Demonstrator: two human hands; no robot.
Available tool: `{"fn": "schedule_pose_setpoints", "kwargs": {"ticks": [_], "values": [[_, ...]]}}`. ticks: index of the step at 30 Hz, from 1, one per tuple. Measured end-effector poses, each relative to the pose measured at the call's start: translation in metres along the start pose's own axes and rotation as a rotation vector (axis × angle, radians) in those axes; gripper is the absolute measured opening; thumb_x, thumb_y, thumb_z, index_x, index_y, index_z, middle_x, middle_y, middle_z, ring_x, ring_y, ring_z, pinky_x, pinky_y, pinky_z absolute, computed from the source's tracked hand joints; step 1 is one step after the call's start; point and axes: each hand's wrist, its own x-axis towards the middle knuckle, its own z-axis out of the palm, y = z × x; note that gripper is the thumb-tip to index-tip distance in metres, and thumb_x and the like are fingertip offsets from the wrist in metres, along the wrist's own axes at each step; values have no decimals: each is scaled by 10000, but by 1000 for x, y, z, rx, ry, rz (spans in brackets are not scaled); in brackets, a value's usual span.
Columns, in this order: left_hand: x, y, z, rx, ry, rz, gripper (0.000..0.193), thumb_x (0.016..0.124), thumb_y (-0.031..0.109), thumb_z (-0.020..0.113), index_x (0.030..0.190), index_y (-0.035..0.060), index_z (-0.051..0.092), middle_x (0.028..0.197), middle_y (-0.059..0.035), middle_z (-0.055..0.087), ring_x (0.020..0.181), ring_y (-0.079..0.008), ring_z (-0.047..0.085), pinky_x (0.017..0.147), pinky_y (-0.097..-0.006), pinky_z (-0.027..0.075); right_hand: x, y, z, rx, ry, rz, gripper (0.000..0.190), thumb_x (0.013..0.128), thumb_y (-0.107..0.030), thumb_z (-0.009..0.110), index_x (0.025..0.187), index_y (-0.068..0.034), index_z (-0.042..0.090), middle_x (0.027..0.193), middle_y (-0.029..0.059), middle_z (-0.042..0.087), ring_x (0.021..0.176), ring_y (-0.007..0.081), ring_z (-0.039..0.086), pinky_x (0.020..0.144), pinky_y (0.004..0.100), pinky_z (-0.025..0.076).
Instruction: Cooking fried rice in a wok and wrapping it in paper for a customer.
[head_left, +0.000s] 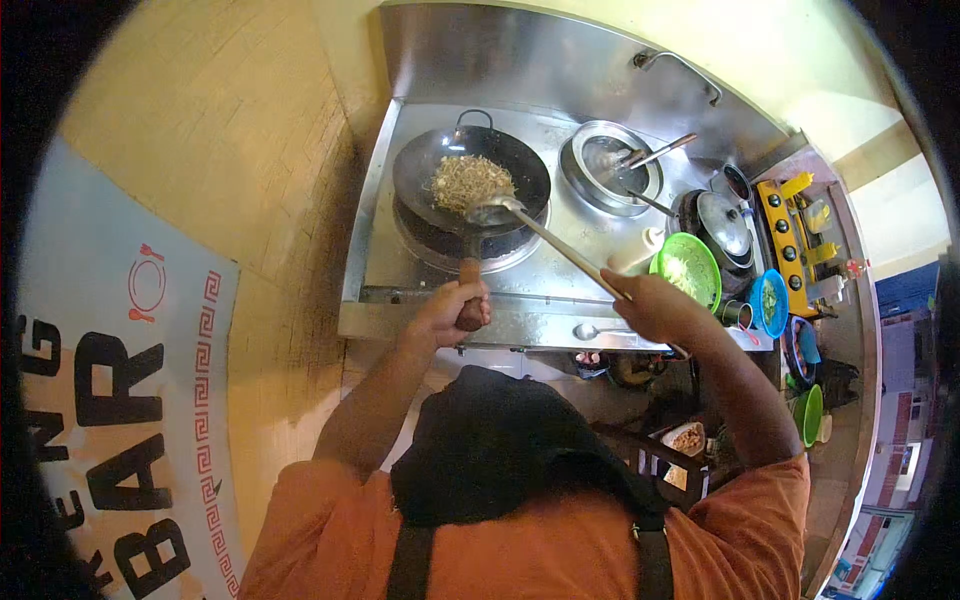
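My left hand (452, 313) grips the wooden handle (470, 289) of a dark wok (420, 169), which sits tilted over the ring of a steel wok range (487, 259). Inside the wok lies a heap of brownish noodles (471, 180). My right hand (660, 304) is closed around the long shaft of a metal wok ladle (555, 240). The ladle's bowl rests in or just above the near side of the noodles; whether it touches the wok is unclear. A loop handle (475, 115) stands on the wok's far rim.
Right of the wok, a metal pot (611, 202) holds utensils. Nearby are a green basin (701, 262) with pale shreds, a squeeze bottle (636, 249), a blue bowl (769, 300) and a lidded pan (724, 221). A spoon (589, 331) lies along the front edge. A wall (300, 187) flanks the left.
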Motion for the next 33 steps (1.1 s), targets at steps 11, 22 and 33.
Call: {"fn": "schedule_pose_setpoints", "kwargs": {"ticks": [11, 22, 33], "values": [[7, -16, -37, -117, 32, -2, 248, 866, 83, 556, 1092, 67, 453, 773, -45, 534, 624, -142, 544, 556, -315, 483, 127, -1, 81, -6, 336, 104, 588, 833, -96, 440, 1391, -58, 256, 890, 291, 590, 804, 433, 604, 731, 498, 476], [16, -19, -47, -63, 5, 18, 279, 825, 72, 604, 1059, 65, 452, 759, -25, 513, 617, -147, 535, 512, -294, 481, 188, -14, 93, 61, 336, 33, 530, 845, -113, 401, 1367, -103, 315, 903, 301, 597, 833, 444, 603, 752, 494, 484], [15, -19, -40, -25, 52, 19, 302, 848, 85, 590, 1104, 75, 430, 753, -26, 512, 591, -127, 528, 501, -288, 463, 153, -33, 64, 1067, 274, 28, 517, 878, -140, 498, 1368, -47, 365, 618, -8, 456, 487, 72, 439, 361, 245, 363]]}}
